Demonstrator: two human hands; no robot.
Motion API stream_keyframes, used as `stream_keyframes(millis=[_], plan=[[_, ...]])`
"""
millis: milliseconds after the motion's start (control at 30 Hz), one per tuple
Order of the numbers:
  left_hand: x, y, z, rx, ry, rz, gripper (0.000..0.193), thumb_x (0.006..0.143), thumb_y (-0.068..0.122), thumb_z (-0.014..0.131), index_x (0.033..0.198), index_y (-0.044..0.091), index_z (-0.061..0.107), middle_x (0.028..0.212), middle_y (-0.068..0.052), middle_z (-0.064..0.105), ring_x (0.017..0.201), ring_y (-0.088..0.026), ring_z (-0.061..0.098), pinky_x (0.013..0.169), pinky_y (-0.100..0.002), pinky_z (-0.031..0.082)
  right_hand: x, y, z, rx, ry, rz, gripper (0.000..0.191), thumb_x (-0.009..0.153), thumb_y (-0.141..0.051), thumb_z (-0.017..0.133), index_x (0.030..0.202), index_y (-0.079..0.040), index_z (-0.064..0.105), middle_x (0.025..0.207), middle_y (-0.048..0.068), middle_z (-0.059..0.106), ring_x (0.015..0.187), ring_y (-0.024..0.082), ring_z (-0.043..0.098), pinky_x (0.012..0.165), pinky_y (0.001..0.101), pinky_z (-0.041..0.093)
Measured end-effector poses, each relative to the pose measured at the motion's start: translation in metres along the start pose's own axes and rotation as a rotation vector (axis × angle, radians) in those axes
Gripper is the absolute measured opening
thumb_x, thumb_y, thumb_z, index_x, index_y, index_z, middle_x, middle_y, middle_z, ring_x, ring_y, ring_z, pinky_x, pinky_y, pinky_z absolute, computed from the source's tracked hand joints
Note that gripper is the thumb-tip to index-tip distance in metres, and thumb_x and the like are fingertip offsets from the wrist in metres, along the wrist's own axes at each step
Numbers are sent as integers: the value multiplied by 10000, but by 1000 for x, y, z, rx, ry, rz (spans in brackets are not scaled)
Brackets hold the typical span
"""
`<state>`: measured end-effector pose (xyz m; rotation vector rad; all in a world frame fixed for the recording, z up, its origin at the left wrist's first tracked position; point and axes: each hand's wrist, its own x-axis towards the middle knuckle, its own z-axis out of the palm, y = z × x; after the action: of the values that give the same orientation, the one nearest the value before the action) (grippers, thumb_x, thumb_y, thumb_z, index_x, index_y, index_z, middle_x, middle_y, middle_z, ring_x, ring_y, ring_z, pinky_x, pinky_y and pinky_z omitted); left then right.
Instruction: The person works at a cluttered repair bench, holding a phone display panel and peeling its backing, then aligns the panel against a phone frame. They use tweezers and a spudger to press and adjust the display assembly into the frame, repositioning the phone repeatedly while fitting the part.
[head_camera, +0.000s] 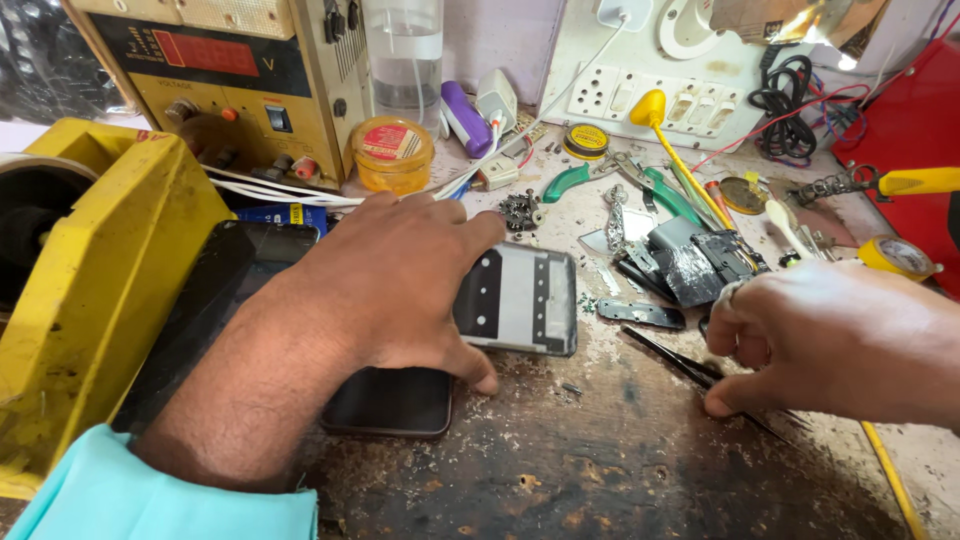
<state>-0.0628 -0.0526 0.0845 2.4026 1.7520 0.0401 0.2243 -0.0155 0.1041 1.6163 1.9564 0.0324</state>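
The left hand (385, 285) presses flat on the opened phone (520, 298) in the middle of the bench (620, 460), while the right hand (830, 345) pinches black tweezers (680, 362) beside it, which I think will need a careful, steady aim.

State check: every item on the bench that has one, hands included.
left hand: flat on the opened phone, pinning it
opened phone: back cover off, inner plate exposed
right hand: pinching black tweezers
dark phone: flat, screen off
orange jar: lid on
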Motion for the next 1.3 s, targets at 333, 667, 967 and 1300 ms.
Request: stream_keyframes(millis=[333,667,967,1300], plan=[[-6,-1,1,-63,-66,73,1035,476,612,908,1332,124,590,1247,-108,621,1264,-303,539,1064,-431,411,5,10,4,253,116,-77,289,925,-418,735,992,-146,665,769,66,703,722,170,662,705,358,564],[-5,-1,-4,-55,-70,-58,1124,502,669,887,1419,126,530,1328,-126,610,1295,-322,554,1074,-446,448,26,-4,41,1473,575,-543,340,938,-86,719,1249,-62,582,828,171,765,756,218,793,645,347,615],[1,-1,3,-4,-23,-101,1187,500,721,885,1461,146,492,1352,-139,581,1310,-343,536,1084,-483,440,10,-35,77,1073,807,-659,238,918,-102,761,1131,-36,678,1009,48,755,913,102,753,754,236,592],[0,4,4,18,-4,-116,1272,468,740,892,1499,150,439,1317,-130,597,1285,-347,549,1077,-486,439,2,-52,69,1186,722,-500,127,819,-81,774,944,-60,777,886,-5,790,806,46,718,727,221,583]])
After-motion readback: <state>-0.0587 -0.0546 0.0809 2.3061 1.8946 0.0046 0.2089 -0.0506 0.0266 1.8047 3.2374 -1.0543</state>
